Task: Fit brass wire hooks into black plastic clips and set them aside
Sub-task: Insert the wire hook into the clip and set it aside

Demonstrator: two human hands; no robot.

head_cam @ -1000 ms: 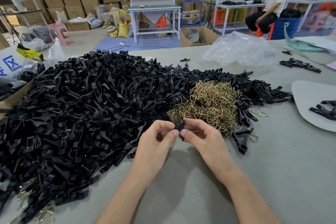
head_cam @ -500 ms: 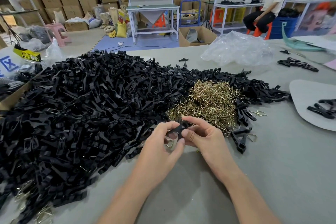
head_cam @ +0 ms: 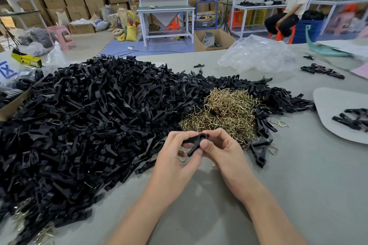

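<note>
A black plastic clip (head_cam: 196, 141) is held between both hands just above the grey table (head_cam: 298, 195). My left hand (head_cam: 177, 161) grips its lower end, and a brass wire hook (head_cam: 182, 157) shows under its fingers. My right hand (head_cam: 221, 151) pinches the clip's upper end with thumb and fingers. A huge heap of black clips (head_cam: 89, 121) fills the left half of the table. Just beyond my hands lies a pile of brass wire hooks (head_cam: 225, 113).
A few clips with hooks (head_cam: 260, 150) lie right of my hands. A pale board (head_cam: 338, 117) at the right edge carries more clips. A crumpled clear plastic bag (head_cam: 256, 55) lies at the back. A person sits on a stool (head_cam: 286, 14) far behind.
The clip has turned from end-on to lying sideways between my hands, and the brass hook has come into view under my left fingers. Both hands have shifted slightly.
</note>
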